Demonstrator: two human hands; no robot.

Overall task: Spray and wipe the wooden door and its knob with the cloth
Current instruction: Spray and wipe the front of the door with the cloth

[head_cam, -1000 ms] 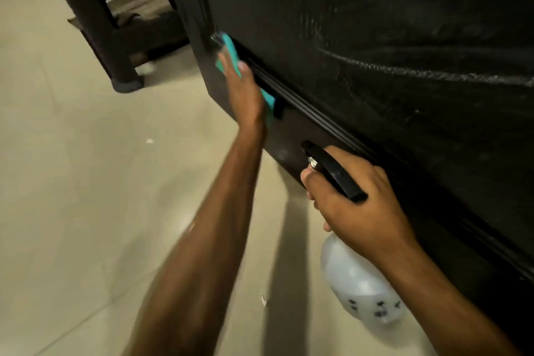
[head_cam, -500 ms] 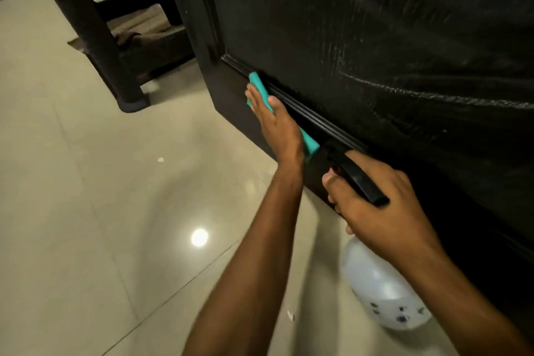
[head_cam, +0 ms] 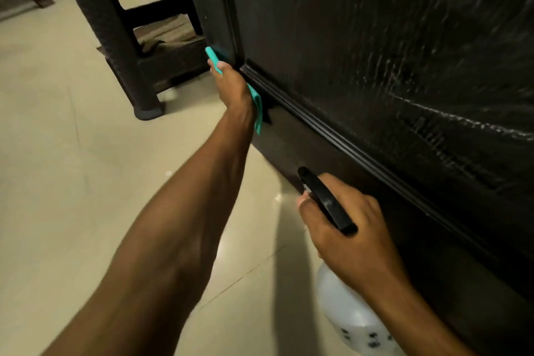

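Down low, the left hand presses the cloth flat against the door, fingers stretched along the fabric rather than bunched round it, which spreads the pressure over a long strip of wood. It sits right at the corner where the upright edge of the door meets the raised moulding under the panel, so I judge the wiping is now after the grooves where dirt gathers. The cloth shows as a teal strip above the fingertips and again below the wrist, pinned between palm and wood. The right hand hangs back, nearer the person and lower than the left, its fingers wrapped round the black head of the sprayer; the pale bottle dangles beneath the wrist. Its nozzle points ahead along the bottom rail towards the left hand, kept ready, I would guess, for another squirt. Above and to the right of both hands the panel is streaked with wet smears, so that part looks sprayed and partly wiped. No knob is in view; it must lie higher up, out of sight. Beyond the left hand, a dark stool leg stands on the floor, close to the door edge but clear of the cloth.
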